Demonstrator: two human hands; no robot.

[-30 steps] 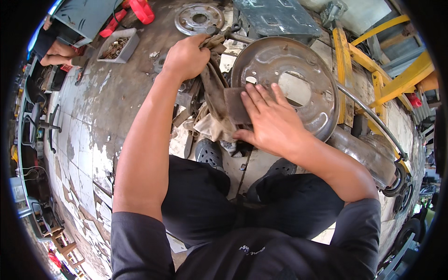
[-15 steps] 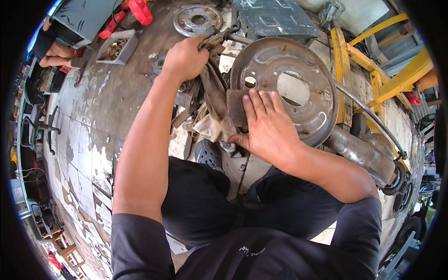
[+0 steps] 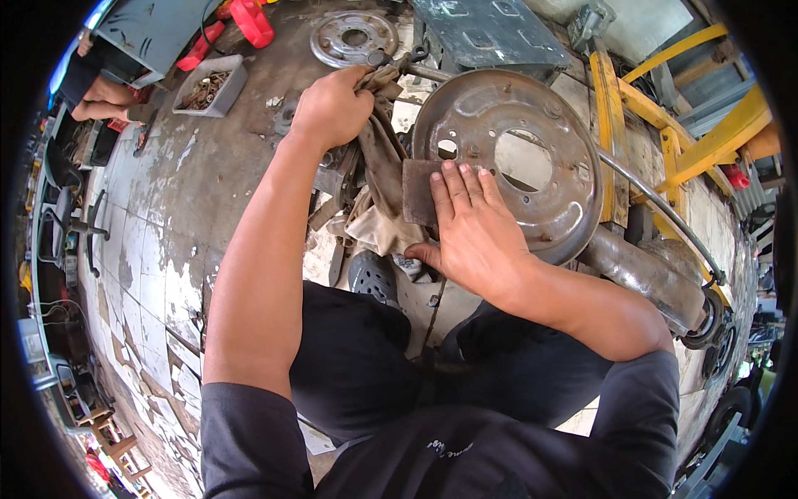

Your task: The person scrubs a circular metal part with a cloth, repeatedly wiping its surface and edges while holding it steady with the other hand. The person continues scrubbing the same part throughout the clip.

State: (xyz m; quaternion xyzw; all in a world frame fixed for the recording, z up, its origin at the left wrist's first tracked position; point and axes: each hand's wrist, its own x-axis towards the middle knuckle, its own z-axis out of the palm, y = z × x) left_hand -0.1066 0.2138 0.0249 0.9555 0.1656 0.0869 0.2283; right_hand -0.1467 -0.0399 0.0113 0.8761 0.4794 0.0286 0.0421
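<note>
R grip (image 3: pixel 478 216) spread flat on a brown sheet (image 3: pixel 420 191) (prob. sandpaper, hard to tell) at the brake backing plate (image 3: pixel 557 204), near-L edge; L grip (image 3: pixel 334 108) fisted round a grimy rag (image 3: pixel 382 179) hanging beside the sheet. Farther R: axle housing (image 3: pixel 644 283), yellow frame (image 3: pixel 609 137); far L: parts bin (image 3: pixel 230 90).

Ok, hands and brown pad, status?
Left hand closed on cloth. Right hand flat over brown pad. Pad overlaps round metal plate in view, contact unclear. Cloth hangs close beside pad.
</note>
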